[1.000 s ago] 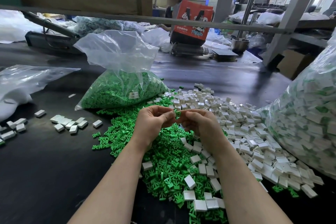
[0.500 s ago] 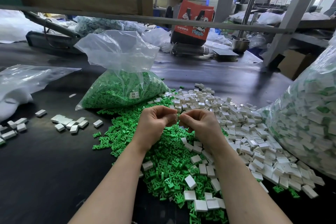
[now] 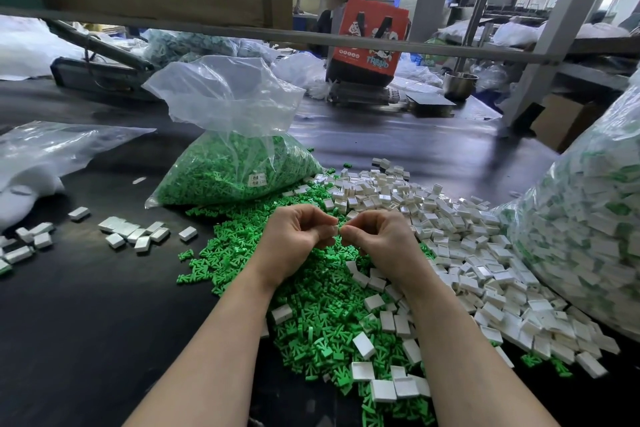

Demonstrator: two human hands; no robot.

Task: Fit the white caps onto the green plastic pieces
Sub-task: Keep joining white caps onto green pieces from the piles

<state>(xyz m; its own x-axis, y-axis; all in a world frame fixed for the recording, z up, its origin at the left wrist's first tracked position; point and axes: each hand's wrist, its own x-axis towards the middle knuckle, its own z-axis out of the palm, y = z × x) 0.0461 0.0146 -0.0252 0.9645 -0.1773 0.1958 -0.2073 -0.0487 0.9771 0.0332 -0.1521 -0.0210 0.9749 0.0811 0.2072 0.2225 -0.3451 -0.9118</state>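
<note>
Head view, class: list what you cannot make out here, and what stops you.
- Piece pinched between left hand and right hand: curled fingers hide nearly all of it.
- Label on the bag of green pieces: print too small.
- Big bag of finished parts: cut off by the right edge.

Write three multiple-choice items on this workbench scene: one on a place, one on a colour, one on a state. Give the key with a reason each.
1. Where does the bag of green pieces stand?
A. beyond the hands, to their left
B. on the person's lap
C. on the shelf above

2. What colour is the loose pile under the left hand?
A. blue
B. green
C. red

3. How is the top of the bag of green pieces?
A. knotted shut
B. taped shut
C. open

Key: 1 A, it sits on the dark table past the hands. 2 B, the green pieces lie there. 3 C, its clear plastic mouth gapes upward.
</note>
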